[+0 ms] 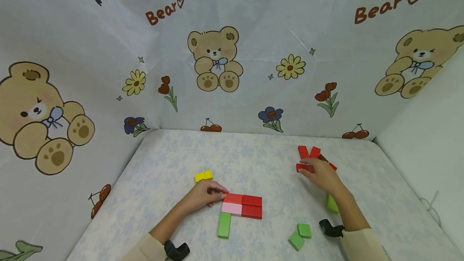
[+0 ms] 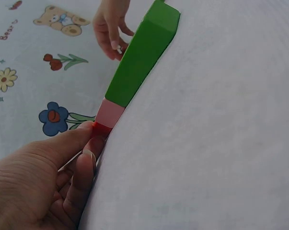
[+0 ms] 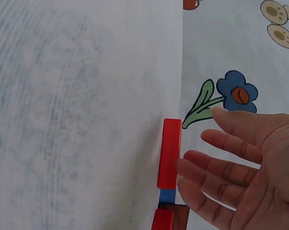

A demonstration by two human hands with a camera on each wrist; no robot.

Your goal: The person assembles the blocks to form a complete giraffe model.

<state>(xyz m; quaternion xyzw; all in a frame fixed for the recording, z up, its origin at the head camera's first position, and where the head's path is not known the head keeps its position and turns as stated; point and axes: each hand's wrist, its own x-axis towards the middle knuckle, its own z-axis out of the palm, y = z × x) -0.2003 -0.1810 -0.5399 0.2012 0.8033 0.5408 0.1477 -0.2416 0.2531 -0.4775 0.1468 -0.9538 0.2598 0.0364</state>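
Observation:
My left hand is at the left end of a flat group of blocks, thumb and forefinger pinching the corner of a red block. A pink block lies against its near side, and two more red blocks adjoin on the right. From the pink one a long green block extends towards me. At the right, my right hand hovers over a loose cluster of red blocks, fingers relaxed and apart. Its fingertips are beside one red block in the right wrist view, with blue and brown blocks below.
A yellow piece lies just beyond my left hand. Two small green blocks sit at the front right, and another green block is partly hidden by my right forearm. A bear-printed cloth rises behind the table.

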